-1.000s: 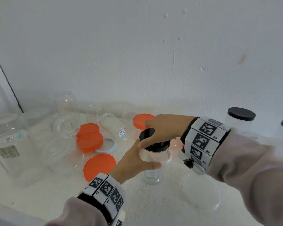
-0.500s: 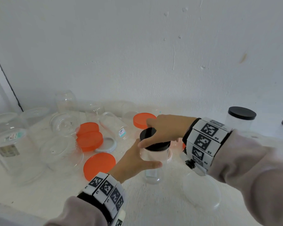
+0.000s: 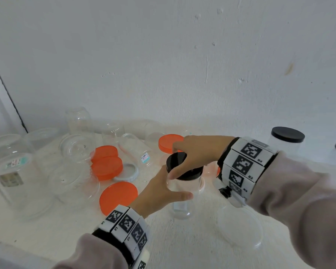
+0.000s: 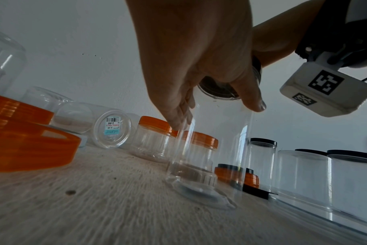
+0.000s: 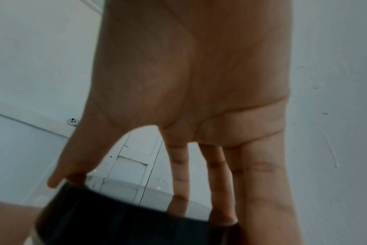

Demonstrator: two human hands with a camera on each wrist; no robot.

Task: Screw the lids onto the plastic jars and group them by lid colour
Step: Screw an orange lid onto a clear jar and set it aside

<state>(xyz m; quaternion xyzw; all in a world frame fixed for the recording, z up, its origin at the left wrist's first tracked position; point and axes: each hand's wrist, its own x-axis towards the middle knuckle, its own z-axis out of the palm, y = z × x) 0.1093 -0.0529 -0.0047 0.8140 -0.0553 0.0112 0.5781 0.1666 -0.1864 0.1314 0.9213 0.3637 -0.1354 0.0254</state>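
Note:
A tall clear jar (image 3: 182,193) (image 4: 212,149) stands upright on the white table (image 3: 182,245), a black lid (image 3: 177,160) (image 5: 126,223) on its mouth. My left hand (image 3: 163,191) (image 4: 199,69) wraps round the jar's upper wall, thumb in front. My right hand (image 3: 194,154) (image 5: 189,99) reaches in from the right and grips the black lid from above, thumb on its near edge and fingers over the far rim. Two black-lidded jars (image 3: 285,140) stand at the far right. Two orange-lidded jars (image 4: 155,140) stand behind the held jar.
Loose orange lids (image 3: 107,162) lie left of the jar, one (image 3: 118,197) close to my left wrist. Several open clear jars (image 3: 74,183) stand or lie at the left. A clear lid (image 3: 241,228) lies at the front right. A white wall (image 3: 163,65) backs the table.
My right hand has turned slightly on the black lid, the thumb shifting along its near edge. The jar and left hand stay in place.

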